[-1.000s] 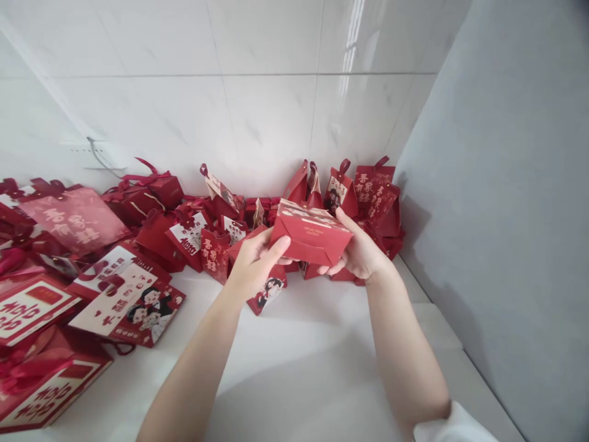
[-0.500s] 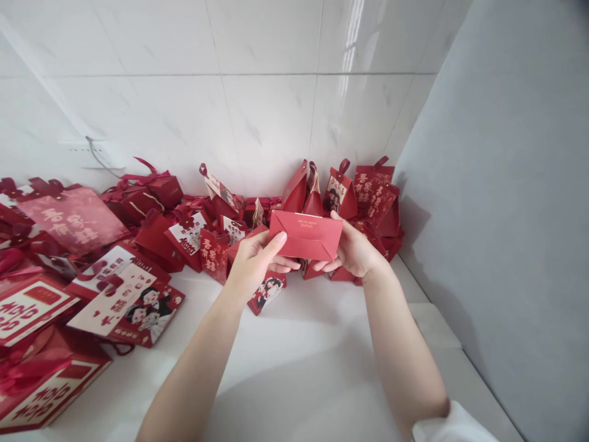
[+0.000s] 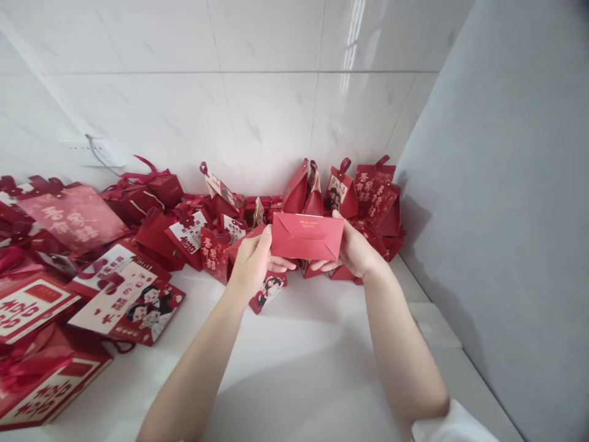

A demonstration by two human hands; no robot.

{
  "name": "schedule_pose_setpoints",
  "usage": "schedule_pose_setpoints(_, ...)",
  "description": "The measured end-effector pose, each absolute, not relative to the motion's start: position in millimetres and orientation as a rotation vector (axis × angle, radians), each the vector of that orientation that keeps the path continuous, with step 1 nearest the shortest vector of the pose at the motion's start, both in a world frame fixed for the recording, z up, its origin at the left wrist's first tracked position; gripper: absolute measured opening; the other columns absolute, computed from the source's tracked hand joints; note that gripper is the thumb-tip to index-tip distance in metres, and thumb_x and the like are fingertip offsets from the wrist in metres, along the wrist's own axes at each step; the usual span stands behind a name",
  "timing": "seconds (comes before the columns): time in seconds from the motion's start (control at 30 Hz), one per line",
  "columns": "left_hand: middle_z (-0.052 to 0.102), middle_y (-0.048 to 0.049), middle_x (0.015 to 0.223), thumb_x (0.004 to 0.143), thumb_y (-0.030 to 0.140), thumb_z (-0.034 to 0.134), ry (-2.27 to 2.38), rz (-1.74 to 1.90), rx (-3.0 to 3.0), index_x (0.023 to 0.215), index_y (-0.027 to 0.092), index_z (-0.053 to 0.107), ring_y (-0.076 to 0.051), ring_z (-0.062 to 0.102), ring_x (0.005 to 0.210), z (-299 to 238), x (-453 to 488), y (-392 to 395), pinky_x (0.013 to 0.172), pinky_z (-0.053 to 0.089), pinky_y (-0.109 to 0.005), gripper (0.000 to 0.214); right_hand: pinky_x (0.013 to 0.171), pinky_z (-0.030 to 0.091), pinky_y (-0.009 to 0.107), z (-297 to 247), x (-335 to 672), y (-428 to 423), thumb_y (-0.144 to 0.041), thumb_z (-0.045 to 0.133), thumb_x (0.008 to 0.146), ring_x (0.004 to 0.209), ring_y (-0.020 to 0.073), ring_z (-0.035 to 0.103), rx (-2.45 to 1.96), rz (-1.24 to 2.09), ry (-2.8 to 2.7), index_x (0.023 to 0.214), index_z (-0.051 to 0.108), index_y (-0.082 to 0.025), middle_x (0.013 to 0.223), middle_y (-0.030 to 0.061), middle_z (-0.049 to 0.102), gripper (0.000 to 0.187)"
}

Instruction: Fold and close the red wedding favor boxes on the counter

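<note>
The fingers of the left hand (image 3: pixel 250 263) and right hand (image 3: pixel 358 250) grasp the left and right ends of the red gift box (image 3: pixel 307 238) above the white table (image 3: pixel 294 362); light, even pressure should keep its folds crisp.

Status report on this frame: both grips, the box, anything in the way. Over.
Left grip and right grip holding red box at opposite ends. Folded panel toward camera. Other red boxes crowd behind it.
</note>
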State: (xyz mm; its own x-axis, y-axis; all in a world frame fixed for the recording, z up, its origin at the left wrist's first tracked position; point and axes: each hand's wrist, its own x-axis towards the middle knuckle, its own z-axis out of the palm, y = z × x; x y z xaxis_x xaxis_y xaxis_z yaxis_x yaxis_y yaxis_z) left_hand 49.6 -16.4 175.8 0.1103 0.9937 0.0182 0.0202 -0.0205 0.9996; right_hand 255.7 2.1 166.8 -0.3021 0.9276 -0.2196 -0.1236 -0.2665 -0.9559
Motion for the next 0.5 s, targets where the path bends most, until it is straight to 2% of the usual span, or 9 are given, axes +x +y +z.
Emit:
schedule_pose_setpoints(0.1,0.076,-0.0161,0.091,0.089,0.068,0.047,1.165,1.163,1.332,0.105,0.008,0.069,-0.024,0.074,0.064,174.8,51.9,-18.4,0.055,0.058,-0.028,0.066,0.057,0.062,0.031,165.8,254.4,1.5,-0.077,0.029,0.091,0.061,0.0232,0.075,-1.114,1.657,-1.172,0.117,0.067,-0.017,0.073,0.0100,0.077,0.076)
schedule_pose_setpoints(0.2,0.076,-0.0142,0.086,0.089,0.070,0.044,1.166,1.186,1.382,0.105,0.009,0.070,-0.024,0.074,0.065,170.7,51.7,-18.2,0.055,0.058,-0.028,0.068,0.057,0.063,0.033,165.4,254.5,0.4,-0.076,0.033,0.091,0.062,0.0235,0.076,-1.096,1.625,-1.183,0.137,0.054,-0.023,0.084,0.0090,0.079,0.073)
schedule_pose_setpoints(0.27,0.075,-0.0127,0.080,0.089,0.071,0.042,1.211,1.208,1.438,0.097,0.010,0.070,-0.023,0.073,0.063,167.5,50.6,-17.3,0.055,0.057,-0.027,0.068,0.056,0.063,0.034,165.3,255.3,-0.3,-0.075,0.033,0.092,0.063,0.0246,0.076,-1.092,1.619,-1.190,0.145,0.045,-0.025,0.088,0.0094,0.079,0.075)
schedule_pose_setpoints(0.4,0.071,-0.0086,0.069,0.092,0.067,0.043,1.316,1.273,1.555,0.081,0.013,0.069,-0.021,0.072,0.059,160.8,46.1,-15.0,0.052,0.053,-0.025,0.060,0.055,0.063,0.034,164.6,256.8,-0.5,-0.075,0.032,0.092,0.063,0.0251,0.076,-1.108,1.617,-1.192,0.150,0.038,-0.024,0.090,0.0106,0.079,0.078)
schedule_pose_setpoints(0.5,0.072,-0.0064,0.072,0.092,0.061,0.050,1.313,1.328,1.560,0.090,0.016,0.072,-0.020,0.071,0.059,159.6,43.3,-14.5,0.053,0.052,-0.023,0.050,0.055,0.063,0.036,163.2,256.4,1.8,-0.073,0.033,0.093,0.064,0.0238,0.076,-1.123,1.595,-1.169,0.150,0.037,-0.029,0.097,0.0081,0.079,0.073)
